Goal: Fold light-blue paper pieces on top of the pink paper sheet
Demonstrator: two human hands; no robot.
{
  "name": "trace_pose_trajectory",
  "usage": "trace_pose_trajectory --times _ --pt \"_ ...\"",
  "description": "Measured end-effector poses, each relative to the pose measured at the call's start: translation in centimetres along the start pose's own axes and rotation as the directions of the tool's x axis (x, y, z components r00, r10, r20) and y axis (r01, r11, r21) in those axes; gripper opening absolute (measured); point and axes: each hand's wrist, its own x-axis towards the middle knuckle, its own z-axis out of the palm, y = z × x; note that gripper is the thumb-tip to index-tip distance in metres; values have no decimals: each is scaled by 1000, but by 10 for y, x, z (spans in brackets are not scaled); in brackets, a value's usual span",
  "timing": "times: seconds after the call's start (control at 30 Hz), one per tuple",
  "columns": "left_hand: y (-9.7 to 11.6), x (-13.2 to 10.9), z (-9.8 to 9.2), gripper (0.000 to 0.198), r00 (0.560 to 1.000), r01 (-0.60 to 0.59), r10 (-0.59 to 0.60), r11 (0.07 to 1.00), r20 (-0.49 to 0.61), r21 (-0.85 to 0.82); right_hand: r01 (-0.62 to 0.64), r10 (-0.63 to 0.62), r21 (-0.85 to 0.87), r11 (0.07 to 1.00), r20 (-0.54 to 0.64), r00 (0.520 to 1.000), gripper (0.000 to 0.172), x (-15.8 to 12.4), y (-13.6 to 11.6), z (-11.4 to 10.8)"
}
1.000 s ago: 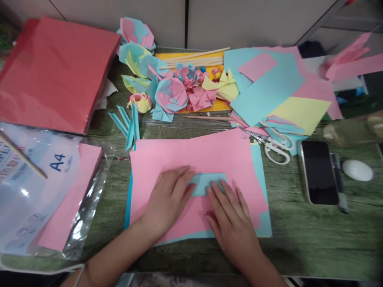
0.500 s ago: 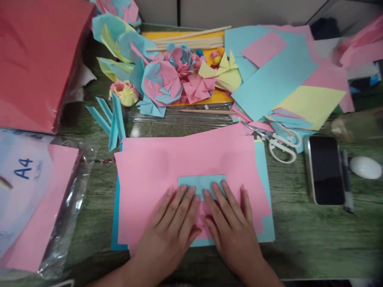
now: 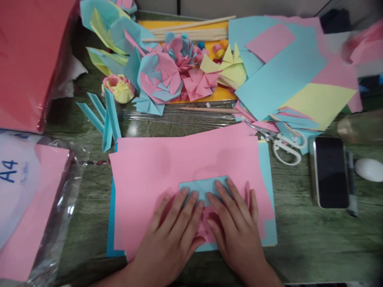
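Observation:
A small light blue paper piece (image 3: 201, 186) lies on the stack of pink sheets (image 3: 143, 171), its top edge slightly tilted. My left hand (image 3: 172, 235) rests on its left part with the fingers stretched out and spread. On the right part of the blue piece lie the fingertips of my right hand (image 3: 237, 227), also spread. Both hands press flat and neither grips anything. The lower part of the blue piece is hidden under the fingers. Blue sheets (image 3: 267, 191) show beneath the pink ones at the right.
Folded paper flowers (image 3: 161, 77) and wooden sticks (image 3: 191, 35) lie at the back. White-handled scissors (image 3: 287, 149), a phone (image 3: 331, 172) and a white oval object (image 3: 368, 169) are at right. Folded blue strips (image 3: 109, 119), a red pack (image 3: 26, 59) and an A4 paper pack (image 3: 18, 199) are at left.
The small blue piece has turned slightly, its right end now higher. Both hands have shifted a little right and down with fingers still spread. The whole view has shifted slightly.

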Motion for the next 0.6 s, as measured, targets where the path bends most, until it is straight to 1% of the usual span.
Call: trace_pose_trajectory --times 0.2,0.6 --pt "-3 2 0 51 999 -22 22 1000 26 0 -10 12 46 999 -40 999 26 1 0 3" --pt "-3 2 -1 49 999 5 -5 1000 47 10 -13 14 45 999 -35 999 27 2 0 4"
